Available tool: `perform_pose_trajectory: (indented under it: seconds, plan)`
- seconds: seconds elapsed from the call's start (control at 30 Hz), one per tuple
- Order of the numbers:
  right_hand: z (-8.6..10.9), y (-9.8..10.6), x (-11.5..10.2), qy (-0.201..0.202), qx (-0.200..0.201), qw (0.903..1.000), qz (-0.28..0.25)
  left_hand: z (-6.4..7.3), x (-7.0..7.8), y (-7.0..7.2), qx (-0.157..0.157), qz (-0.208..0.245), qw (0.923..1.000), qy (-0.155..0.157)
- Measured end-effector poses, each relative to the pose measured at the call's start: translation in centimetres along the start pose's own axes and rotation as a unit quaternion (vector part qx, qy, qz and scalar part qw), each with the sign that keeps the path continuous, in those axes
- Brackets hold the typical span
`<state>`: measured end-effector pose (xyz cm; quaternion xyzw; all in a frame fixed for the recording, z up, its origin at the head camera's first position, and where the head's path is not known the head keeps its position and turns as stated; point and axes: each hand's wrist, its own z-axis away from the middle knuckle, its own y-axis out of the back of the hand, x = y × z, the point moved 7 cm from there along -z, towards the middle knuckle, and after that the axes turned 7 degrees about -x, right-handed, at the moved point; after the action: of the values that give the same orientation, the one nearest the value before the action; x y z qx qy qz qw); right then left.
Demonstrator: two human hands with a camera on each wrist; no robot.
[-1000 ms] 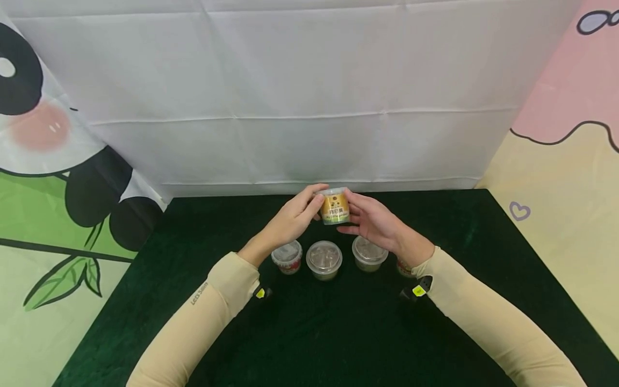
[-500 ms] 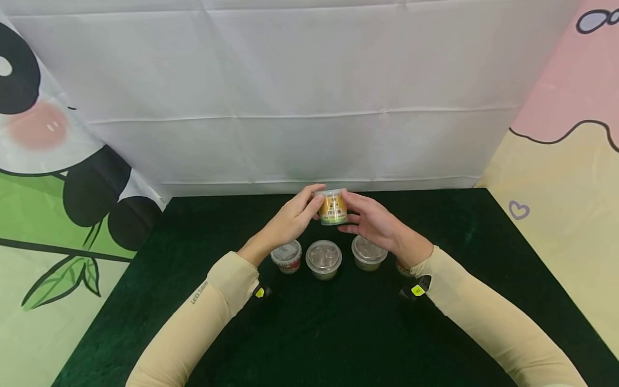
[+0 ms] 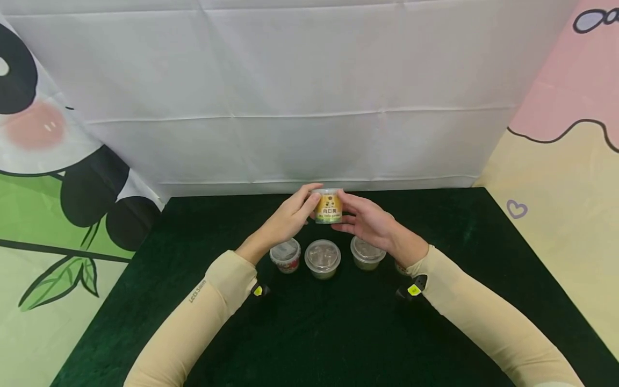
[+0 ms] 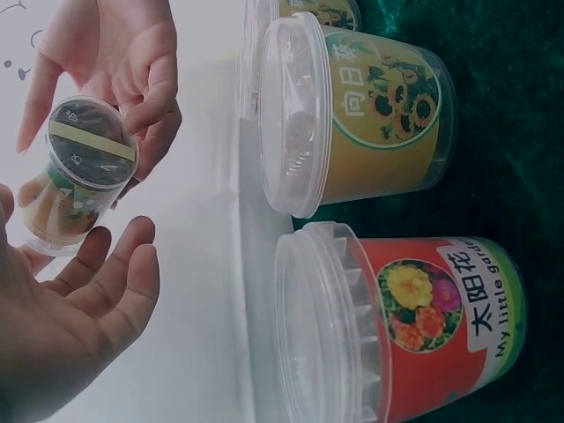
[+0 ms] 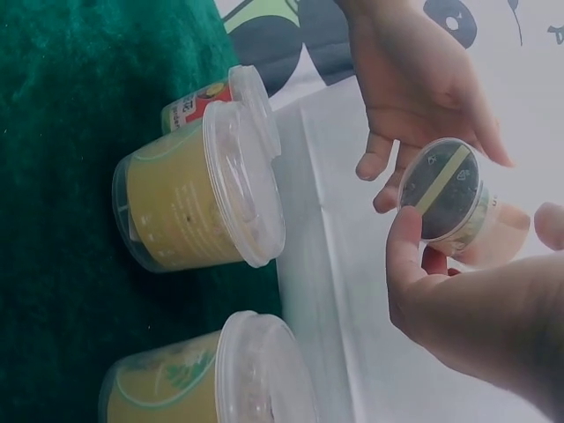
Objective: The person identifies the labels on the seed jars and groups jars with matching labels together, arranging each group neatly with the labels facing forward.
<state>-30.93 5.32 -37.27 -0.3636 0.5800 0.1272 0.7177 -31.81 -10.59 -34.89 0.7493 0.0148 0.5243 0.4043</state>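
**Left hand [image 3: 285, 216] and right hand [image 3: 372, 221] held a can [image 3: 329, 207] above a cloth [image 3: 314, 333]**

Nearest, the left sleeve [image 3: 198, 317] ran up from the lower left of the head view and the right sleeve [image 3: 493, 322] from the lower right. The green cloth filled the bottom centre between them.

Just below the middle of that view stood the red tub [image 3: 285, 255], the middle tub [image 3: 322, 259] and the right tub [image 3: 368, 253], each with a clear lid. A fourth tub [image 3: 400, 267] was mostly hidden by the right wrist. In the left wrist view, the red tub's label showed yellow, pink and orange flowers.

Beyond them, near the centre of the head view, the yellow-and-green can was upright or nearly so. The left thumb and forefinger lightly pinched its left side, the other fingers loosely bent; the right thumb and fingers curved round its right side. Both wrist views showed its dark end with a pale yellow stripe.

Behind, the white backdrop [image 3: 300, 80] filled the upper centre, between a panda panel [image 3: 48, 161] at left and a pink-and-cream panel [image 3: 556, 177] at right.
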Motion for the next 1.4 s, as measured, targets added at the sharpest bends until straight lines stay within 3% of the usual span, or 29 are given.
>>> perform_pose_trajectory:
  seconds: [0.53, 0.87, 1.4]
  plan:
    - [-0.4, -0.7, 0.2, -0.010, 0.006, 0.9987, -0.049, 0.4, -0.2, 0.2, -0.001, 0.020, 0.9998, 0.003]
    - [-0.6, -0.9, 0.2, -0.009, 0.019, 0.9985, -0.051, 0.5, -0.8, 0.4, -0.001, 0.031, 0.9995, 0.004]
    - [-1.0, -1.2, 0.2, -0.009, 0.026, 0.9974, -0.067, 1.0, -0.7, 1.0, -0.002, 0.006, 0.9999, 0.014]
